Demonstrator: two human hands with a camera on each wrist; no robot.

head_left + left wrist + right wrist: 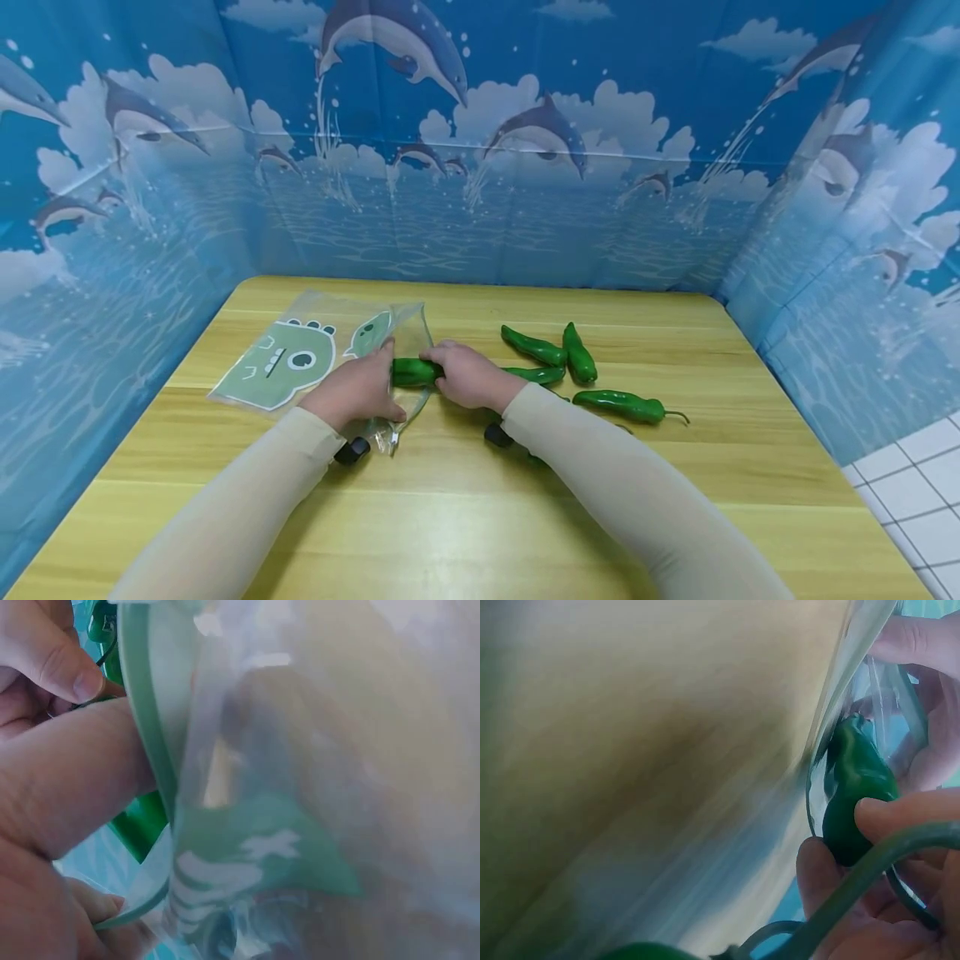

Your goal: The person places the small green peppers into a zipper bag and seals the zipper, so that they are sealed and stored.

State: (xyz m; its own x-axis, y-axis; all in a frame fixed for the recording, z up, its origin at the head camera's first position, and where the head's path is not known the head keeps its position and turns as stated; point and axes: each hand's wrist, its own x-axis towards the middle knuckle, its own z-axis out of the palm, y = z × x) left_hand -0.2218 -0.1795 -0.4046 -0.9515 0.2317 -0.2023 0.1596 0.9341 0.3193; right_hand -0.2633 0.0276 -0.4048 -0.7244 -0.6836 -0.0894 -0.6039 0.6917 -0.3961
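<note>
Left hand (pixel 360 386): grip curled on mouth of plastic bag (pixel 288 367). Right hand (pixel 472 377): grip pinching green pepper (pixel 410 372). Risk: snagging, should the limp mouth sag.

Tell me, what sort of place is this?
Probably a small indoor booth or makeshift workstation, though its purpose is uncertain: a wood-patterned table stands with dolphin-printed sheeting along three sides, and white tiles show beyond its right edge.

Dolphin-print curtains (pixel 495 225) are forming a booth-like setting around a wood-grain worktop (pixel 465 517); white tiles (pixel 921 477) are showing lower right.
</note>
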